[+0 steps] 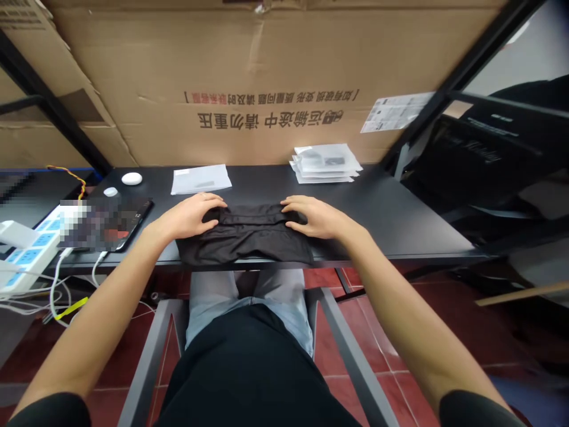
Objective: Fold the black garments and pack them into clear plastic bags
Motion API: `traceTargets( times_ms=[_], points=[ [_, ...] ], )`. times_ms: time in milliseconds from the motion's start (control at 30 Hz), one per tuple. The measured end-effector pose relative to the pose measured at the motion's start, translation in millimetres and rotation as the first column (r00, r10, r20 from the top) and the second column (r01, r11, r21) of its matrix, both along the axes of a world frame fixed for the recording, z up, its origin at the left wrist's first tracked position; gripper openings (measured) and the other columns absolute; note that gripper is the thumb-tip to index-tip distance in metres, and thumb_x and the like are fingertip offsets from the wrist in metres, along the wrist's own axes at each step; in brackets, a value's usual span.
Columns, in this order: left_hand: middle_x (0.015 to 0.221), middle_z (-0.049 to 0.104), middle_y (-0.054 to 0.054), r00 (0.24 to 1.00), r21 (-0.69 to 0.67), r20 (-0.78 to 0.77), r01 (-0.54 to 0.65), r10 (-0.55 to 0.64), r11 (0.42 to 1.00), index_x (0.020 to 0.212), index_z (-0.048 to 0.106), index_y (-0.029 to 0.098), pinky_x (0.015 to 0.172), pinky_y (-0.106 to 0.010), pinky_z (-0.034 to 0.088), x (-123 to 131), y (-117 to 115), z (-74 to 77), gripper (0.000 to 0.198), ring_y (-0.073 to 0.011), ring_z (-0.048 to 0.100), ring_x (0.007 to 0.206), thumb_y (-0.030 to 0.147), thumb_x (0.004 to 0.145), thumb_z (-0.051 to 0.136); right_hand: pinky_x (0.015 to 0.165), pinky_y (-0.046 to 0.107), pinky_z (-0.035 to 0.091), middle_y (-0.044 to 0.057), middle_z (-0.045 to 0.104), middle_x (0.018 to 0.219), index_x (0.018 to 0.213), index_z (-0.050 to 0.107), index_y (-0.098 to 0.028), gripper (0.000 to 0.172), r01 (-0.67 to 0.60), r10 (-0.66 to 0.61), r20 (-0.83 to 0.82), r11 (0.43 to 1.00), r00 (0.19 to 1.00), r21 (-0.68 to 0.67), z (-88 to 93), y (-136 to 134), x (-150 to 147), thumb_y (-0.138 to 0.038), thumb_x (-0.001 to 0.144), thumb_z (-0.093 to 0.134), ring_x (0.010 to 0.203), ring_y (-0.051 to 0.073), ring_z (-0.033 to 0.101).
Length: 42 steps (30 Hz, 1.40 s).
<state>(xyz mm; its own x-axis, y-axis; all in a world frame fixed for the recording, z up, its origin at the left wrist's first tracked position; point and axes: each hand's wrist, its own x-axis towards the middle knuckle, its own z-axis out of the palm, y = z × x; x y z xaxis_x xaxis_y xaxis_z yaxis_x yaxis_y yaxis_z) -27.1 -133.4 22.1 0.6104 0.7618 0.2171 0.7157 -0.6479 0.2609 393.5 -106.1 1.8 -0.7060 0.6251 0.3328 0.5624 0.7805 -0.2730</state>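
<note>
**Both hands on the folded black cloth**

My left hand [191, 214] and right hand [311, 216] lay on the far corners of a folded black fabric garment [244, 243]. It sat at the near edge of the black desk [400, 219], right in front of me. My fingers curled over its top fold. I could not tell whether each grip pinched the fold or only pressed it flat.

Behind the desk stood a large brown cardboard box [267, 65], its print upside down. The big black line read "运输途中 请勿重压", and the smaller red-and-black line was too fine to make out. A white printed label [395, 111] was stuck to the box, its text unreadable. A stack of clear plastic packets [325, 163] lay beyond my right hand, and a single flat white packet [201, 178] beyond my left.
</note>
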Motion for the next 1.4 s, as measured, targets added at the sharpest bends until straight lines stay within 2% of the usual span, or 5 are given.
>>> traceTargets(
  times_ms=[267,400,633,967,1400],
  points=[
    [0.116,0.087,-0.008,0.956,-0.086,0.14,-0.246,0.257,0.965,0.128,0.076,0.025,0.107,-0.045,0.062,17.3,33.9,-13.7,0.034,-0.0295,0.082,0.109,0.027,0.099,0.06,0.098,0.05,0.063,0.012,0.085,0.105,0.123,0.072,-0.023,0.026,0.343,-0.357,-0.203,0.934,0.912,-0.104,-4.4,43.1,-16.7,-0.039,0.108,0.057,0.098,0.034,0.081],
    [0.127,0.084,-0.013,0.795,-0.058,0.309,-0.532,0.522,0.845,0.156,0.058,0.022,0.109,-0.047,0.063,29.1,41.8,-10.1,0.052,-0.0292,0.082,0.11,0.024,0.104,0.056,0.117,0.065,0.058,0.025,0.074,0.148,0.157,0.056,-0.017,0.06,0.512,-0.539,-0.29,0.842,0.791,-0.167,-3.3,51.5,-29.5,-0.054,0.11,0.057,0.128,0.043,0.076],
    [0.186,0.044,-0.014,0.989,0.004,-0.015,-0.144,0.144,0.99,0.175,0.051,0.022,0.143,-0.059,0.031,45.2,5.8,-18.3,0.071,-0.0374,0.036,0.175,0.054,0.112,0.054,0.144,0.066,0.027,0.019,0.026,0.193,0.177,0.047,-0.022,0.089,0.201,-0.193,0.064,0.969,0.979,-0.145,-7.4,-33.3,-50.2,-0.08,0.11,0.052,0.181,0.043,0.02],
    [0.195,0.022,-0.005,0.964,-0.109,-0.193,-0.206,0.183,0.972,0.186,0.033,0.034,0.146,-0.064,0.016,43.8,-7.7,-43.3,0.085,-0.038,0.015,0.182,0.077,0.114,0.034,0.144,0.073,0.016,0.021,0.018,0.195,0.186,0.033,-0.023,0.109,0.235,-0.182,0.272,0.956,0.945,-0.178,-22.6,-65.1,-53.1,-0.09,0.103,0.056,0.181,0.047,0.013],
    [0.187,0.043,-0.015,0.968,0.018,-0.032,-0.248,0.249,0.969,0.174,0.057,0.028,0.142,-0.071,0.027,5.1,-40.6,-32.0,0.071,-0.0403,0.03,0.178,0.067,0.114,0.05,0.138,0.068,0.033,0.038,0.038,0.181,0.169,0.044,-0.002,0.07,0.528,-0.568,0.092,0.804,0.818,0.273,18.0,90.4,67.9,-0.016,0.103,0.059,0.171,0.047,0.039]
  ],
)
